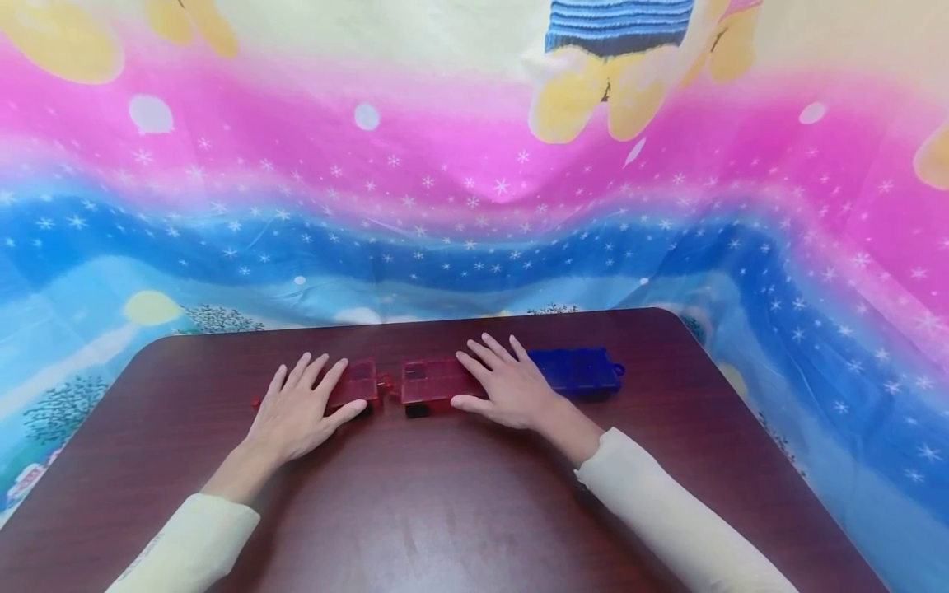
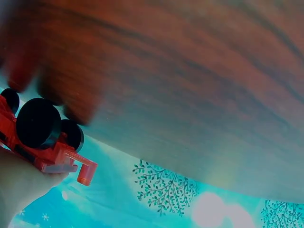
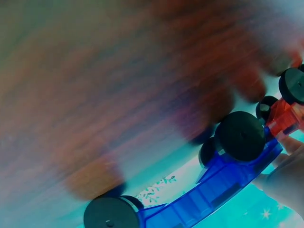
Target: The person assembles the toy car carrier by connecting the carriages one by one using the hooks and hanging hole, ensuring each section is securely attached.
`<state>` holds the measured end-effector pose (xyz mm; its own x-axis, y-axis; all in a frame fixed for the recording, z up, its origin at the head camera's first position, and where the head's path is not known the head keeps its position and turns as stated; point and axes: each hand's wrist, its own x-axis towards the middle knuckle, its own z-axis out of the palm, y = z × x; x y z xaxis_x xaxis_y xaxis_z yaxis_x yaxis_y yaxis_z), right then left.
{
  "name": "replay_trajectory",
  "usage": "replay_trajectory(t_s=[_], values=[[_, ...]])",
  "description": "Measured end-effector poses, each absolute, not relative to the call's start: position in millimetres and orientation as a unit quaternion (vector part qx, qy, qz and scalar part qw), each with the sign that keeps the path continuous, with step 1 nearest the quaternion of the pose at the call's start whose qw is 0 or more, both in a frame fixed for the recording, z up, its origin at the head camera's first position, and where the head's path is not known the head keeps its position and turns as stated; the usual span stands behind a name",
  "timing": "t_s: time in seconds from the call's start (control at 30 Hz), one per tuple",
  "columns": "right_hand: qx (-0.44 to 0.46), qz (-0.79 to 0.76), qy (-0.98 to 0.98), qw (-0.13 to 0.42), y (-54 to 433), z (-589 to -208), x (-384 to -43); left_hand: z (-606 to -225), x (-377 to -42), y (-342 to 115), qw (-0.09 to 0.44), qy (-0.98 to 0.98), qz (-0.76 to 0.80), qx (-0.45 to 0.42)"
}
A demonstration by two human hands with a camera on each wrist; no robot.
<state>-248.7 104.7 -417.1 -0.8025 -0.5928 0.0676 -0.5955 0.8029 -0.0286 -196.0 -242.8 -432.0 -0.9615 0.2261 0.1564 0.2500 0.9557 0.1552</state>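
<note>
Three toy wagons stand in a row along the far part of the brown table. My left hand (image 1: 296, 412) lies with spread, straight fingers over the left translucent red wagon (image 1: 361, 380), which has black wheels (image 2: 39, 124) and a red hook (image 2: 86, 172). A red coupling (image 1: 385, 384) bridges the gap to the second red wagon (image 1: 430, 380). My right hand (image 1: 511, 387), fingers also straight and spread, rests across the right end of that wagon and the near end of the blue wagon (image 1: 574, 371). The joint between red and blue is hidden under this hand in the head view.
The dark wood table (image 1: 415, 502) has rounded far corners. Close behind its far edge hangs a patterned cloth (image 1: 460, 198) in pink and blue, which also runs down both sides. A small loop (image 1: 619, 370) sticks out from the blue wagon's right end.
</note>
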Motion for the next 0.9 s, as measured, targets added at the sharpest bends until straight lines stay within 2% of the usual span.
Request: replay_trajectory(t_s=[0.9], values=[[0.328, 0.000, -0.945, 0.007, 87, -425, -254, -436, -197, -256, 0.065, -0.989, -0.079, -0.111]])
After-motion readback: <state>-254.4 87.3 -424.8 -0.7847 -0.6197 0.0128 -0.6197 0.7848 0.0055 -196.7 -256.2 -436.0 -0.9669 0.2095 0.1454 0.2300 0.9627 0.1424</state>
